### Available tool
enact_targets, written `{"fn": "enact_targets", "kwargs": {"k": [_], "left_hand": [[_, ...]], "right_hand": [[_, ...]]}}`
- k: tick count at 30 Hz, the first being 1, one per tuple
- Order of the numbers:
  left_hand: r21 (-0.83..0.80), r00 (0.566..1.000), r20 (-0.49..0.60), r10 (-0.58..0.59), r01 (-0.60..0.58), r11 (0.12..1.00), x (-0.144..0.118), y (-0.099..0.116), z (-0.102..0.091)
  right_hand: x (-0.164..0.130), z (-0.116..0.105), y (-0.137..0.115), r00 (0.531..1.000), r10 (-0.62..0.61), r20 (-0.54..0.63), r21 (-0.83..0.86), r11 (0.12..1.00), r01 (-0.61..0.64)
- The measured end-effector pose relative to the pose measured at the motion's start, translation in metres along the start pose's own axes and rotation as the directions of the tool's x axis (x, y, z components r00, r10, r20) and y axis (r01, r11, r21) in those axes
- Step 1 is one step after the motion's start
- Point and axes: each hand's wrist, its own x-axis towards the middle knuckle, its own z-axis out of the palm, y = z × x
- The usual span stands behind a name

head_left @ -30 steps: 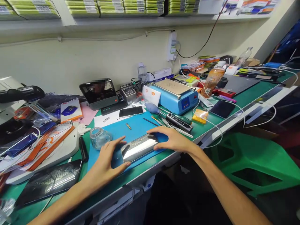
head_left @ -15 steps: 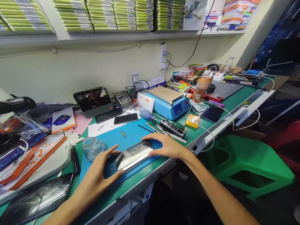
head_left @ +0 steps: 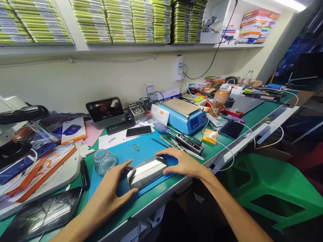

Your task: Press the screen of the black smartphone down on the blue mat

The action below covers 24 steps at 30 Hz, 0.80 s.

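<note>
A glossy dark phone point(head_left: 147, 172) with a bright white reflection lies between my two hands, over the blue mat point(head_left: 122, 152). My left hand point(head_left: 113, 185) grips its left end, thumb at the near edge and fingers at the far edge. The right end sits between the thumb and fingers of my right hand point(head_left: 183, 163). Whether the phone rests flat on the mat or is slightly raised, I cannot tell. Close to my left fingers stands a glass jar point(head_left: 104, 163). Beyond the phone is a small brass-coloured bit point(head_left: 136, 147).
Tweezers, a black screwdriver point(head_left: 188, 144) and a blue air blower point(head_left: 160, 128) lie behind my right hand. Farther back is a blue heating plate unit point(head_left: 185, 121). A dark glossy panel point(head_left: 41, 215) lies at near left. A green stool point(head_left: 272, 188) stands right of the bench edge.
The camera view has shifted, so the scene appears lower and slightly right. On the phone the reflection has changed from a patterned one to a broad white band. Both hands keep their places on it.
</note>
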Motion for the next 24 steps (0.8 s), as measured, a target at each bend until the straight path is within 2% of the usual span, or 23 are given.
{"fn": "enact_targets", "kwargs": {"k": [9,20,24], "left_hand": [[0.051,0.999,-0.014,0.036,-0.036,0.998,0.0012,-0.0003,-0.0008],[0.131,0.984,-0.138,0.113,-0.095,0.987,0.0001,-0.0015,0.0027],[0.147,0.982,-0.158,0.105,-0.082,0.986,0.0008,-0.0033,0.0042]], "right_hand": [[0.0011,0.0000,0.0006,1.000,0.007,0.003,0.033,0.999,-0.007],[-0.0022,0.0011,0.0022,0.999,-0.043,0.009,0.015,0.999,0.043],[-0.0046,0.0006,0.0026,0.999,-0.037,0.017,0.028,0.999,0.036]]}}
